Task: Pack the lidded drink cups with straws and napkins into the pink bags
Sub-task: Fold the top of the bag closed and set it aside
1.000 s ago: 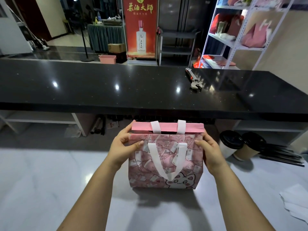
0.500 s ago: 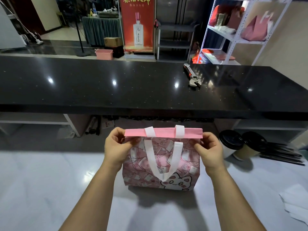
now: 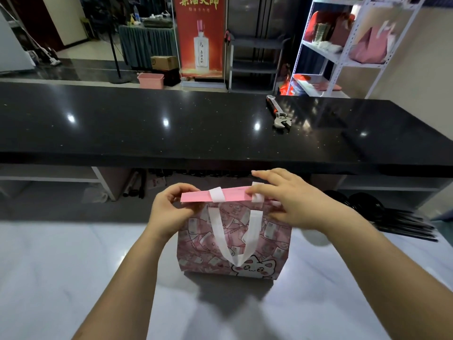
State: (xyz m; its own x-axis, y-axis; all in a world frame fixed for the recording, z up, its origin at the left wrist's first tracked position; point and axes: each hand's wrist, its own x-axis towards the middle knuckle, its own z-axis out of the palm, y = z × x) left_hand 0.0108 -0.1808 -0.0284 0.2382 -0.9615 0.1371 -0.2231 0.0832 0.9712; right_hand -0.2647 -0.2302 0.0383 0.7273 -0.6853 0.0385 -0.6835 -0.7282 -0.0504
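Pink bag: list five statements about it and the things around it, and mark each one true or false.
1. The bag stands upright on the white table. True.
2. The left hand pinches the left end of the bag's pink top edge. True.
3. The wrench lies inside the bag. False: it lies on the black counter behind the bag.
4. The right hand lifts the near white handle. False: the handle hangs down the bag's front, and the right hand lies over the top edge.
5. The bag's mouth gapes wide open. False: its top edge is flat and closed.
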